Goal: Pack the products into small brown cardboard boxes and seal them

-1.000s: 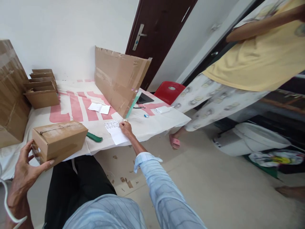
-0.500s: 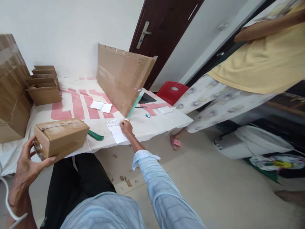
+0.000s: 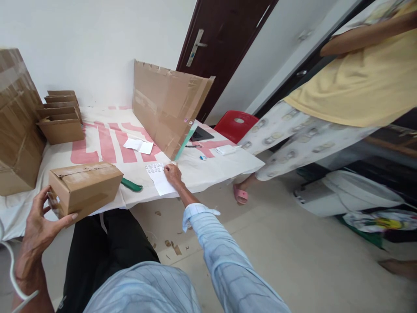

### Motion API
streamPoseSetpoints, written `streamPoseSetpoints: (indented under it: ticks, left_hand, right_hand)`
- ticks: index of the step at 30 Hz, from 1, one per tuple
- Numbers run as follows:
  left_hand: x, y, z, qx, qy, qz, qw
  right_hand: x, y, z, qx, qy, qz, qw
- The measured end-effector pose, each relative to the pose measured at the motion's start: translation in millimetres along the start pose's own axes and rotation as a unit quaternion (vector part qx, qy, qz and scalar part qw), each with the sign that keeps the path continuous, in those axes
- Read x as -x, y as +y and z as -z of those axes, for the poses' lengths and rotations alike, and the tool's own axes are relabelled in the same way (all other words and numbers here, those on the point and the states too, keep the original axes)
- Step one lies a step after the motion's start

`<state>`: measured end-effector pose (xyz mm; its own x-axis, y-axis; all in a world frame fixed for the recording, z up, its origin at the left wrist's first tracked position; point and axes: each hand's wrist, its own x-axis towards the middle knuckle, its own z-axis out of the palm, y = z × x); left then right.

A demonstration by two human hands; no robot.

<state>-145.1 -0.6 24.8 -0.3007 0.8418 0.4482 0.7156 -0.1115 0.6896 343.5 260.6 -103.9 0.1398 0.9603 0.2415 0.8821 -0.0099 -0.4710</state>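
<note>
My left hand (image 3: 41, 224) grips the near left end of a taped cardboard box (image 3: 91, 187), thumb along its lower front edge and fingers behind the end. The box rests near the table's front edge, over my lap. My right hand (image 3: 173, 174) is closed in a pinch at the right edge of a white paper sheet (image 3: 161, 181). Rows of small round printed marks run along the top of that sheet. What lies between the right fingertips is too small to make out. A green curved-handled tool (image 3: 131, 184) lies between the box and the sheet.
A large cardboard panel (image 3: 166, 104) stands upright behind my right hand. Another paper (image 3: 138, 145) lies mid-table. Folded cardboard pieces (image 3: 61, 130) and a large carton (image 3: 16, 126) stand at left. A person in a yellow top (image 3: 361, 87) stands at right beside a red chair (image 3: 235, 126).
</note>
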Motion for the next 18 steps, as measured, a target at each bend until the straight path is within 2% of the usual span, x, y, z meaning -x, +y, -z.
streamPoseSetpoints:
  ticks: [3,6,12,18]
  left_hand:
    - [-0.9,1.4,0.9,0.048,-0.02,0.018,0.998]
    - [-1.2,4.1,1.7,0.053,-0.025,0.027,0.998]
    - [-1.5,3.1,0.3,0.071,-0.014,0.037,0.997]
    - [-2.0,-0.5,-0.1,0.074,-0.017,0.026,0.997]
  right_hand:
    - [0.9,1.1,0.6,0.004,0.0,0.012,1.0]
    - [2.8,1.9,1.6,0.005,0.002,0.023,1.0]
    - [6.1,2.2,1.6,0.002,0.003,0.04,0.999]
    - [3.6,2.5,-2.3,0.006,0.001,0.027,1.0]
